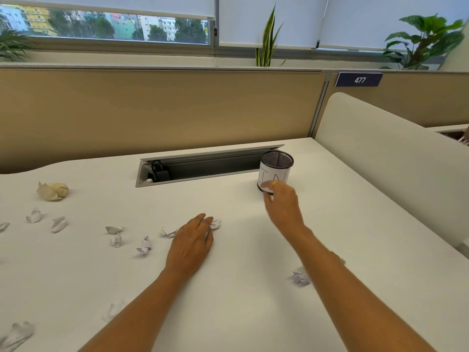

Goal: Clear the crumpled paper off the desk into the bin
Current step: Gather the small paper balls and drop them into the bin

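Fingers [269, 199] of the right hand [281, 204] are curled, blurred by motion, round a small white wad [266, 187]. They hold it just in front of the lower wall of the bin [276, 162]; whether wad and bin touch cannot be told. The bin is a black mesh cup wrapped in a hand-lettered white label, and it stands upright at the right end of the cable slot [203, 166].

The left hand [193, 241] lies palm down on the desk [253, 250], fingers nearly straight and close together. Their tips rest on a crumpled scrap [215, 224] without closing round it.

More loose white scraps [144, 245] lie scattered across the desk to the left of that hand, and a larger tan ball [52, 191] sits near the far left edge. Another white ball [300, 277] lies just beside the right forearm.
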{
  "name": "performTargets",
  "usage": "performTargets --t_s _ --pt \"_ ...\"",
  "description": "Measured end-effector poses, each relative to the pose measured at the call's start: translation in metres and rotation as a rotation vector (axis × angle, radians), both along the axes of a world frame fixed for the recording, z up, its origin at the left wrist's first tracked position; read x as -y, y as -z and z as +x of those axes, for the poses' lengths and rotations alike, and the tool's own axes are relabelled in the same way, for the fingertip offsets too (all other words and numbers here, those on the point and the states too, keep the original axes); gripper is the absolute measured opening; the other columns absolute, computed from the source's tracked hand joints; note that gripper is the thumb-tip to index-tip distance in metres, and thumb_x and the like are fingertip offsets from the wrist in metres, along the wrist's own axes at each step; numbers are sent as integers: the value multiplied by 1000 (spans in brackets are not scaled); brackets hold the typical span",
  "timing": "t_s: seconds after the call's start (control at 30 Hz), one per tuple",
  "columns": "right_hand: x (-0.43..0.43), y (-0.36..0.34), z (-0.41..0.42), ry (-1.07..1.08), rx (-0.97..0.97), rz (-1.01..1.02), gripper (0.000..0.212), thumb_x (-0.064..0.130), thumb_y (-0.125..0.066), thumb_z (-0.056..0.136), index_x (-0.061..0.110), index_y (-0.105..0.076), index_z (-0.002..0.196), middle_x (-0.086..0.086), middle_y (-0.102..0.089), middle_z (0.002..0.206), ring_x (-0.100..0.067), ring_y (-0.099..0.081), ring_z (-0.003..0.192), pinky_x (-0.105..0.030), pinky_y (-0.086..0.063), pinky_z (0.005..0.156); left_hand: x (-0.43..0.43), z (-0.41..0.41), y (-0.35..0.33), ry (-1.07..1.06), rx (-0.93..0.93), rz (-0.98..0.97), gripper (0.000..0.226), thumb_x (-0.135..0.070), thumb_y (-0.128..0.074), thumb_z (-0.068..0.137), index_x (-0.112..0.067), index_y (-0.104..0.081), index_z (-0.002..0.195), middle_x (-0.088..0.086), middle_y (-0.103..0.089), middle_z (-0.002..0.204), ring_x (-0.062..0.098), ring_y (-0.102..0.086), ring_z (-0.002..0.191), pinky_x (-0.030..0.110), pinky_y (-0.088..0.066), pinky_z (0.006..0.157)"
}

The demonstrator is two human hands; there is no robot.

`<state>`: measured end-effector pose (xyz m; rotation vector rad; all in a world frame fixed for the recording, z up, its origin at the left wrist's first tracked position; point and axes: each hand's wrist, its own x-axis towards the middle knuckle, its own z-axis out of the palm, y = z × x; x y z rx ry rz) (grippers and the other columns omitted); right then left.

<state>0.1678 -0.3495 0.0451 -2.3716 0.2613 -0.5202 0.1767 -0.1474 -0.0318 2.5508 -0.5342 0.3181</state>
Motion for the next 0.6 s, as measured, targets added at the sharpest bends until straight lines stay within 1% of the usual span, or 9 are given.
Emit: performTargets --t_s 0.07,0.13,0.2,0.23,0.3,0.4,0.43,0.5,0.6 --pt "-15 19 -31 -69 -116 -99 30 18 -51 93 10 -56 122 -8 -58 128 -24 -51 120 -27 -36 100 0 -4 -1 14 4 -3 38 -13 -46 92 -8 -51 129 10 -49 138 21 -46 128 33 -37 106" --pt "-26 39 -60 -101 -246 -228 41 33 -44 96 15 -46 132 -3 -46 141 -19 -40 131 -29 -30 107 0 -9 -2 24 12 -6 37 -12 -47 92 -7 -51 128 11 -51 137 21 -48 127 33 -38 105" --pt "-31 55 -87 -97 -346 -351 46 39 -34 98 19 -36 139 -1 -31 151 -16 -25 141 -35 -20 116 0 -16 -1 27 23 -19 36 -11 -48 91 -7 -53 127 11 -52 135 21 -49 125 33 -41 102" --pt "-32 60 -98 -84 -376 -396 46 39 -30 99 20 -32 141 0 -25 154 -16 -18 143 -37 -14 118 0 -20 -1 24 26 -21 36 -11 -49 91 -7 -54 126 11 -53 135 21 -50 125 34 -42 101" --pt "-30 66 -116 -45 -382 -441 44 31 -26 100 20 -28 143 1 -17 157 -16 -9 146 -40 -8 119 -1 -27 -1 20 32 -20 34 -11 -50 91 -7 -55 124 11 -54 134 22 -52 123 34 -43 100" --pt "-24 67 -134 21 -370 -454 45 12 -25 99 18 -27 143 -2 -12 158 -19 -4 147 -41 -5 119 -2 -36 -1 17 39 -32 32 -9 -53 89 -4 -59 120 13 -57 130 26 -56 119 37 -45 97" --pt "-23 68 -139 32 -378 -445 48 7 -25 97 17 -25 144 -3 -11 158 -20 -3 147 -40 -5 119 -2 -39 -1 17 41 -33 31 -9 -53 89 -4 -59 119 13 -58 129 26 -56 118 37 -46 97" --pt "-23 69 -145 22 -397 -361 53 0 -23 95 16 -21 145 -3 -8 158 -20 -2 147 -35 -6 119 -3 -43 -2 19 35 -26 31 -10 -52 90 -5 -59 120 12 -57 130 25 -55 119 36 -45 97" --pt "-28 65 -147 -42 -427 -253 53 -2 -23 95 12 -18 146 -3 -9 158 -19 -5 146 -29 -10 118 -5 -49 -2 23 19 -29 32 -12 -50 91 -7 -58 121 9 -56 131 25 -55 119 35 -44 97"
